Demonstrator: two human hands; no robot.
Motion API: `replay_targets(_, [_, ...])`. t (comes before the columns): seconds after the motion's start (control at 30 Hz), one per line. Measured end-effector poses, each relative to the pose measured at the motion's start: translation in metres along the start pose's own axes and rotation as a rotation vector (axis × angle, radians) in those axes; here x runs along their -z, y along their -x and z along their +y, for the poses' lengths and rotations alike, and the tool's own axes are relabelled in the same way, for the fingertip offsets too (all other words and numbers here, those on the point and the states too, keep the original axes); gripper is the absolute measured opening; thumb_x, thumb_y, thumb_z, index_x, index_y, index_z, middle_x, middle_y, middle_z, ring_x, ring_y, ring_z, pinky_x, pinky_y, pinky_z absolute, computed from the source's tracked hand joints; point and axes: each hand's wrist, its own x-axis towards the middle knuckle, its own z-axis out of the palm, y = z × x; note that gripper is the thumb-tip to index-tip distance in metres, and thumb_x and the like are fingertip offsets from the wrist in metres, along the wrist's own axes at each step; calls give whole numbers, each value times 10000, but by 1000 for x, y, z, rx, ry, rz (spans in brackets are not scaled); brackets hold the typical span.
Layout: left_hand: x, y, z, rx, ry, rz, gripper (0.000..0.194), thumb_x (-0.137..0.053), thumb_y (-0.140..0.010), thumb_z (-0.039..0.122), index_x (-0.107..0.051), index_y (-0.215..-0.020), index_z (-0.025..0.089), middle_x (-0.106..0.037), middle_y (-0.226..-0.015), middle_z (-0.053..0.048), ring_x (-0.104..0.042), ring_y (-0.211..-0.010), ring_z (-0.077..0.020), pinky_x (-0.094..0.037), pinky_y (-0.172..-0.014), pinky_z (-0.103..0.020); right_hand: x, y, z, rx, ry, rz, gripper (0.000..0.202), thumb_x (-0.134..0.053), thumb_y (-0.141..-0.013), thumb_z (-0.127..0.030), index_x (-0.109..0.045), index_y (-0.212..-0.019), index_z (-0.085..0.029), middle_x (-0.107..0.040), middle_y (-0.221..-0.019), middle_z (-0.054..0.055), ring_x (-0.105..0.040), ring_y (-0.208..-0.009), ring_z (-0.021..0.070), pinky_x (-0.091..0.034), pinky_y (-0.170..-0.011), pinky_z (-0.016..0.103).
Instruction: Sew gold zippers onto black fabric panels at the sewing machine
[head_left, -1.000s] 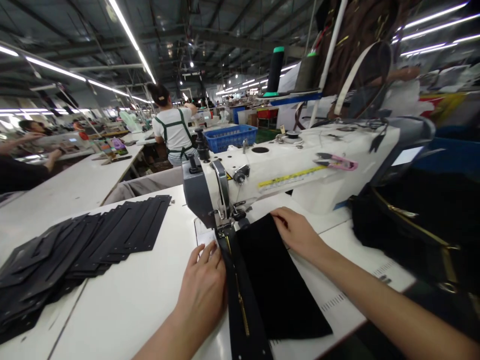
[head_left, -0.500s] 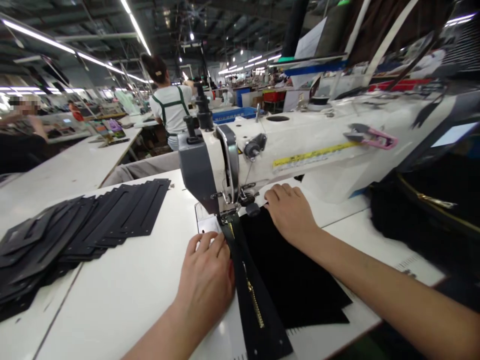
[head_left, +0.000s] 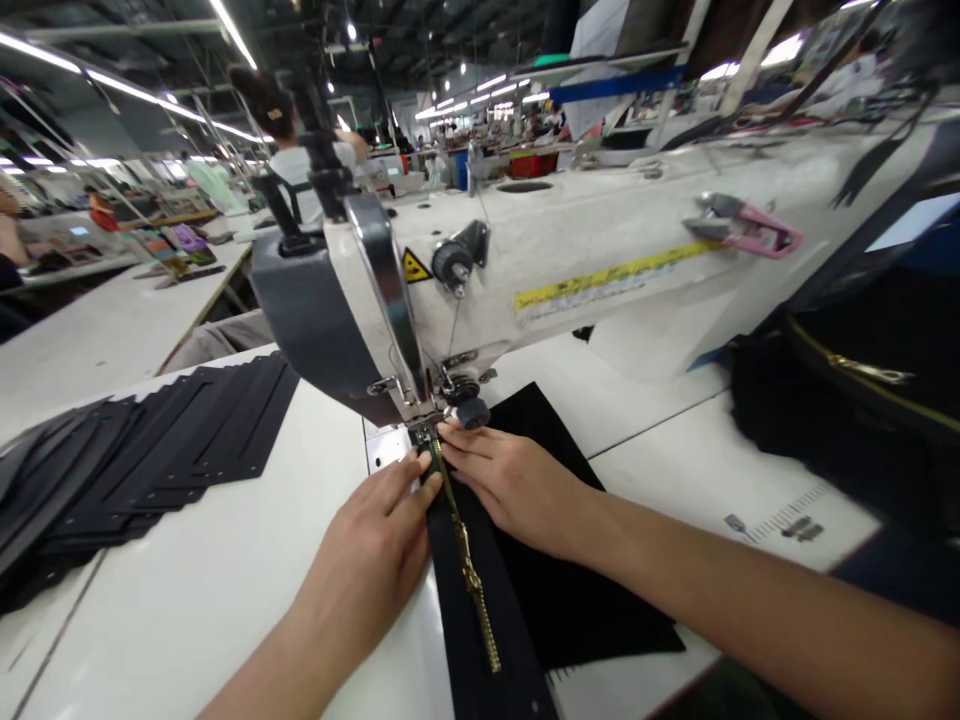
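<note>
A white sewing machine (head_left: 600, 260) stands over a black fabric strip (head_left: 480, 620) with a gold metal zipper (head_left: 471, 575) along it. The strip's far end lies under the presser foot (head_left: 426, 428). My left hand (head_left: 375, 545) grips the strip's left edge, thumb and forefinger close together just in front of the foot. My right hand (head_left: 517, 480) rests flat with stretched fingers, the fingertips by the zipper near the needle area. Beneath it lies a wider black fabric panel (head_left: 592, 600), partly hidden by the hand and forearm.
Overlapping black pieces (head_left: 202, 430) lie on the left of the white table (head_left: 225, 580). Pink-handled thread snips (head_left: 750, 225) sit on the machine arm. A dark item with a gold zipper (head_left: 847, 380) is at right. Another person (head_left: 289, 160) stands beyond the machine.
My right hand has moved left and nearer, from the panel's far edge to beside the zipper. My left fingers have come up to the strip by the foot. The view has shifted.
</note>
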Motion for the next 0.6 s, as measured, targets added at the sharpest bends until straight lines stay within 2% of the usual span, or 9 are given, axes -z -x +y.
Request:
replay_targets(0.13, [3,-6,-2,-55,-30,-25,271,-411,-831,151,-605,-1017,114,-617,-1066,-141,-581,-989,-264,-528,-818,-432,2,-1,2,25,19,-50,295,-425,-863,-92,-569,-1105,-2,-551,-1200,181,-504,-1136,204,-375,-1021,316])
replay_targets(0.3, [5,-9,4,-21,-30,-53,284,-407,-802,139,-613,-995,111,-620,-1045,-138,-578,-981,-262,-525,-801,-437,2,0,5,33,16,-93,296,-438,-857,-82,-552,-1126,-30,-523,-1241,166,-468,-1176,197,-365,-1030,329])
replay_targets(0.6, [2,-11,6,38,-63,-80,266,-432,-790,139,-621,-971,96,-614,-1030,-134,-585,-928,-243,-519,-792,-424,-9,-1,19,49,-48,-56,295,-412,-872,-97,-561,-1120,-37,-528,-1236,161,-471,-1174,201,-374,-1025,330])
